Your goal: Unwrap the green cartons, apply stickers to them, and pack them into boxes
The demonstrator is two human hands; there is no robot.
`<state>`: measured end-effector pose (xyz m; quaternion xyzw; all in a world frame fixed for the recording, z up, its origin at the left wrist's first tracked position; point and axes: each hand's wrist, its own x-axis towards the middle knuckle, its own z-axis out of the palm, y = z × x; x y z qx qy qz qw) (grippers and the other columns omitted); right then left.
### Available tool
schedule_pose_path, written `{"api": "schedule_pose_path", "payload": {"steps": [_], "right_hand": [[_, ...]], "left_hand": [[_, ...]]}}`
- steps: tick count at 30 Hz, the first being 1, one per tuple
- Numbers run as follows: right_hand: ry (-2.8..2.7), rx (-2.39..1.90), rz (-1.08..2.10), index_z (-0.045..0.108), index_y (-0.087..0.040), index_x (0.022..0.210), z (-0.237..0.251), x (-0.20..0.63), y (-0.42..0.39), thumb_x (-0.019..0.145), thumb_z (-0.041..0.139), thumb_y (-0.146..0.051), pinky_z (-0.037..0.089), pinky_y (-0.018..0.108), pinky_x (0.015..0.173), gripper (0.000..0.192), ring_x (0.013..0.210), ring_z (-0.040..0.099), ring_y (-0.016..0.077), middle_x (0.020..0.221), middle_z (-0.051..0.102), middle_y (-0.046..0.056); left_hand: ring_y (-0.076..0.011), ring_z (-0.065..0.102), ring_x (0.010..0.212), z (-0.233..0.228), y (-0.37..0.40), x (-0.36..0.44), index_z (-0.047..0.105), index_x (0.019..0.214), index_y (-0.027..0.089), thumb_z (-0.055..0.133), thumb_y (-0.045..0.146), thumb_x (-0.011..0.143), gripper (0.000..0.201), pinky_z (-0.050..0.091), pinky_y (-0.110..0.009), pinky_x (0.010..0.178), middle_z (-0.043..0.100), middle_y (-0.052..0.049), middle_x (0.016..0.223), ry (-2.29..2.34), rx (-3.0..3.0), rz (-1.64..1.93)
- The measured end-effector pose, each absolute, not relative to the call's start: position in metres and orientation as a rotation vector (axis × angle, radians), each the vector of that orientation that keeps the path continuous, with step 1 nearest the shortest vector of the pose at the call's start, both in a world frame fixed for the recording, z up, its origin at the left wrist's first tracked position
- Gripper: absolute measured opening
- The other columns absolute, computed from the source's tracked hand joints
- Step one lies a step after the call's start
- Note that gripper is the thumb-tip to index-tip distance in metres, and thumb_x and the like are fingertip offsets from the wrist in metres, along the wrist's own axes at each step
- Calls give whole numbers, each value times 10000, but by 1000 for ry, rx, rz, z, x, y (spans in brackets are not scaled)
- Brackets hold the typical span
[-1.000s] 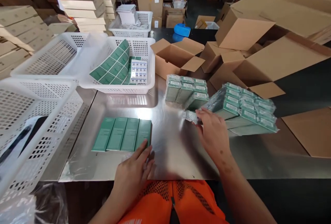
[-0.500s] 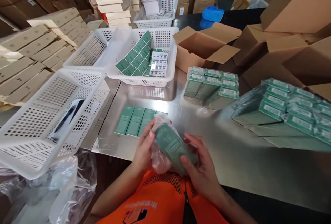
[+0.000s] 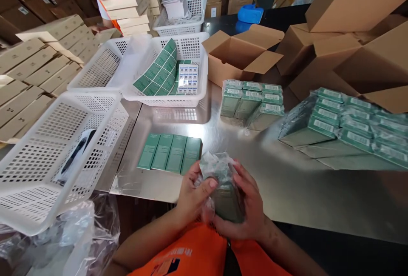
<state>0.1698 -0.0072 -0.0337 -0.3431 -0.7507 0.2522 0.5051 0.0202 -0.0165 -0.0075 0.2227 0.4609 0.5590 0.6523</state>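
Observation:
Close to my body, both hands hold a green carton (image 3: 225, 199) wrapped in a clear plastic bag (image 3: 216, 163). My left hand (image 3: 194, 195) grips its left side, with the thumb over the bunched plastic near the top. Around the right side and lower end curl the fingers and thumb of my right hand (image 3: 248, 203). Several green cartons (image 3: 165, 152) lie flat side by side on the steel table (image 3: 153, 184), just beyond my left hand. Farther right stand upright green cartons in plastic (image 3: 251, 101).
A bigger block of plastic-wrapped cartons (image 3: 350, 127) stands at the right. White baskets (image 3: 60, 118) line the left; one basket (image 3: 165, 101) holds green label sheets (image 3: 159, 72). An open cardboard box (image 3: 242, 52) sits behind. Clear plastic bags (image 3: 83, 233) hang at lower left. A person stands at the back left.
The bagged carton has turned from slanting to nearly upright between my hands, and the plastic is now bunched over its top. My left thumb has moved onto the front. The view has shifted slightly.

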Motion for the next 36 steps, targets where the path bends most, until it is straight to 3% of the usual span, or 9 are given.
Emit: {"api": "schedule_pose_path", "payload": {"steps": [3, 7, 10, 13, 16, 22, 26, 31, 36], "right_hand": [[-1744, -856, 535, 408, -280, 1464, -29, 175, -9, 718, 701, -258, 630, 480, 775, 802, 1041, 692, 351, 1204, 662, 125], [-1710, -838, 440, 575, -264, 1305, -25, 179, -11, 680, 694, -224, 617, 405, 604, 638, 822, 700, 295, 1026, 675, 97], [-1706, -825, 480, 590, -252, 1297, -28, 177, -14, 686, 682, -245, 610, 401, 641, 618, 875, 680, 289, 1068, 628, 106], [-1703, -852, 451, 488, -234, 1435, -31, 176, -18, 700, 666, -265, 608, 452, 736, 757, 1078, 643, 359, 1302, 542, 156], [-1770, -845, 434, 334, -233, 1544, -31, 178, -21, 699, 644, -249, 592, 506, 845, 900, 1196, 594, 407, 1444, 469, 164], [-1646, -874, 388, 462, -223, 1468, -31, 180, -26, 670, 618, -272, 620, 441, 720, 814, 1001, 659, 338, 1223, 572, 141], [-1597, -841, 403, 506, -206, 1439, -35, 178, -23, 642, 640, -265, 590, 380, 567, 810, 813, 646, 284, 1037, 599, 112], [-1693, -743, 335, 503, -183, 1452, -38, 178, -18, 726, 636, -270, 614, 392, 625, 743, 924, 664, 303, 1147, 639, 131], [-1726, -723, 287, 402, -186, 1526, -41, 177, -19, 789, 596, -276, 638, 416, 667, 767, 1057, 661, 324, 1382, 558, 134]], "left_hand": [[-256, 699, 888, -11, -23, 28, 725, 984, 197, 808, 541, 709, 448, 551, -376, 828, 757, -69, 941, 977, 450, 1209], [-274, 699, 945, -9, -21, 24, 729, 1078, 208, 742, 663, 717, 581, 557, -399, 864, 759, -95, 1056, 908, 452, 1302], [-219, 693, 970, -2, -13, 17, 705, 1180, 269, 771, 611, 727, 572, 552, -323, 867, 746, -62, 1145, 923, 522, 1460], [-159, 705, 814, 5, -8, 19, 744, 1029, 255, 844, 491, 698, 418, 550, -248, 760, 771, -18, 940, 933, 492, 1441], [-160, 701, 736, 6, -11, 29, 729, 968, 237, 854, 559, 646, 472, 556, -271, 713, 758, -8, 859, 920, 407, 1348], [-271, 703, 798, 3, -19, 38, 625, 741, 218, 878, 628, 511, 535, 562, -384, 730, 703, -17, 681, 1028, 432, 1169], [-244, 676, 764, 10, -11, 29, 689, 822, 196, 749, 717, 642, 554, 545, -368, 729, 698, -40, 737, 976, 336, 1231], [-124, 576, 658, 21, 5, 9, 678, 656, 167, 863, 402, 651, 299, 465, -220, 622, 654, -10, 730, 1020, 506, 1363], [-69, 458, 524, 20, 10, 6, 578, 596, 152, 902, 316, 556, 366, 388, -185, 514, 555, 37, 613, 929, 360, 1232]]}}
